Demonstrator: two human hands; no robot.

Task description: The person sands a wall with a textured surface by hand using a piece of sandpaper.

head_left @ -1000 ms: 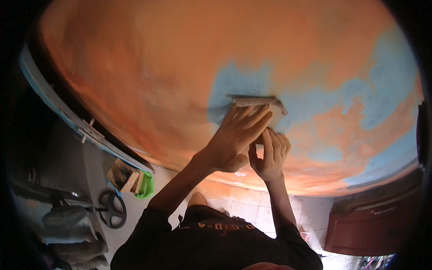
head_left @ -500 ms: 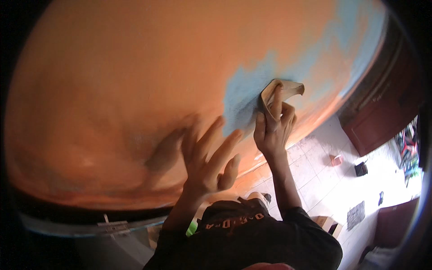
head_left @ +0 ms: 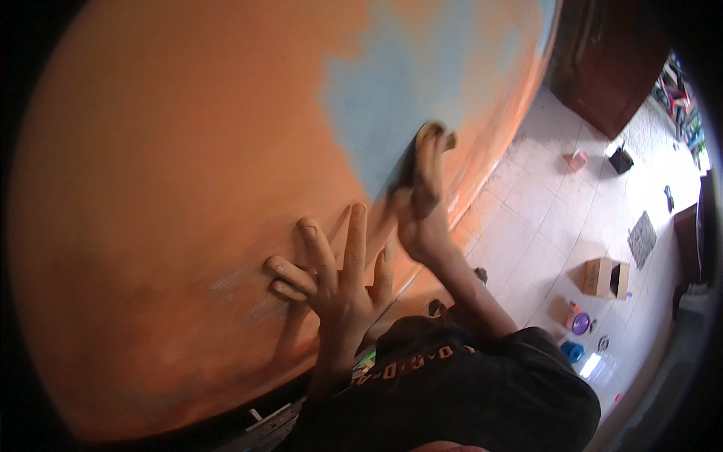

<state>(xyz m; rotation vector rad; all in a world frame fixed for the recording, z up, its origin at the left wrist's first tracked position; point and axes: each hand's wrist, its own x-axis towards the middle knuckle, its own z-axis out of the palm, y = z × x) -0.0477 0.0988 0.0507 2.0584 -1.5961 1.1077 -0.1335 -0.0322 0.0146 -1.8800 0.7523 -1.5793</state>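
Orange wall steadies you as your left hand spreads open and empty against it, while your right hand presses a small dark pad onto the blue patch.

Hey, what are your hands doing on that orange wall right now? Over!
Left hand flat on the orange wall, fingers spread. Right hand presses a small pad on the blue patch. Nothing in the way.

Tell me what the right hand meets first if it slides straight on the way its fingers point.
The right hand, pressing a small pad flat to the orange wall, points up the picture. Next along that line is the wall's pale blue patch; nothing else seems to stand there.
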